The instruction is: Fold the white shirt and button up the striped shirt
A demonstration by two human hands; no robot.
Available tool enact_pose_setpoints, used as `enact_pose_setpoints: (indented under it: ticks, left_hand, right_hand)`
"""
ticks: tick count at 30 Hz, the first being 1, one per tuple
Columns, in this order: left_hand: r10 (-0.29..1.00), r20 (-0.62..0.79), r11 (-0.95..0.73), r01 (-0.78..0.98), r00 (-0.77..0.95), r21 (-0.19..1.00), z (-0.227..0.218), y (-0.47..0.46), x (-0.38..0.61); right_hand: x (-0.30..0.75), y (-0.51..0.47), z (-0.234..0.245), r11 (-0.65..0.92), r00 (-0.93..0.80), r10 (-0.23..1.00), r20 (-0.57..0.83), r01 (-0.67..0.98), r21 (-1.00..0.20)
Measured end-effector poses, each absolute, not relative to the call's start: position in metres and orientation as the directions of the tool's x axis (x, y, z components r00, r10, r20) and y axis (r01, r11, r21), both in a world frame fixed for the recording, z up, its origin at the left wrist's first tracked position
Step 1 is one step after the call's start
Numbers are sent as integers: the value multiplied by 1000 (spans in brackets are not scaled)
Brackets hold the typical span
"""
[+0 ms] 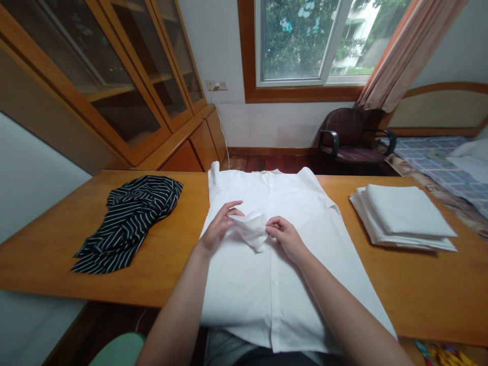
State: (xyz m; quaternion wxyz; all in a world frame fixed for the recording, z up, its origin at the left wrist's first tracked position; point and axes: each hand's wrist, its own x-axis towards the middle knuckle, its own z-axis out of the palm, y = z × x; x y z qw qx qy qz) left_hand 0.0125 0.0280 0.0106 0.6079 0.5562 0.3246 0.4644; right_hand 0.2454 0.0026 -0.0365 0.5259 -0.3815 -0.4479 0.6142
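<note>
White button-front shirt (274, 284): spread flat down the middle of the wooden table (175, 264), button line facing up, far end toward the window, near end hanging over the table edge toward the lap. Laid smooth and square, probably to keep creases out and to sit within easy reach of both arms. Over its chest area, a crumpled fold of white fabric (252, 231), raised off the flat panel and bunched. Cannot tell whether a sleeve end of the same shirt or a separate piece. Left hand (218, 227): closed in a pinch on the left edge of that fold, fingertips curled over the top. Right hand (285, 238): likewise pinched shut on the right edge, heel of the hand low, on or just above the shirt front. Gripped from two sides, apparently to hold the fold taut between the pinches instead of letting it slump back. Well apart to the left, a black-and-white striped garment (129, 218), lying in a loose, unsmoothed heap. To the right, a stack of folded white cloths (404, 216), edges squared, set clear of the shirt. Beyond the table, a dark armchair (345, 134) below the window (305, 40), and glass-fronted wooden cabinets (125, 86) along the left wall.
</note>
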Motion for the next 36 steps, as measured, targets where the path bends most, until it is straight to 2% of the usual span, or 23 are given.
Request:
enact_pose_setpoints:
  ticks: [2,5,8,11,16,22,25,28,36]
  left_hand:
    - [905,79,-42,-97,417,994,22,30,5]
    - [871,-22,-78,182,490,980,39,31,0]
    - [839,-130,-145,446,529,883,53,26,1]
    - [829,-171,-202,569,533,797,61,20,5]
    - [853,-94,-293,620,514,728,63,16,12]
    - [921,79,-331,660,381,674,56,17,22]
    - [910,156,-382,635,383,671,58,14,25]
    - [891,215,-441,650,401,619,63,11,25]
    - [867,287,-498,710,408,498,62,4,18]
  right_hand:
    - [243,0,-32,-52,-183,983,-3,-262,-964]
    - [239,-3,-31,-56,-229,974,-4,-225,-973]
    - [236,-6,-33,-35,-276,961,12,-166,-985]
    - [236,-7,-34,26,-310,949,49,-79,-997]
    - [237,-9,-27,192,-352,922,158,63,-979]
    - [236,-10,-19,303,-459,854,246,55,-951]
    - [235,-10,-20,299,-477,847,233,66,-952]
    - [236,-11,-20,268,-480,854,200,76,-961]
    - [237,-13,-22,203,-474,869,141,82,-976]
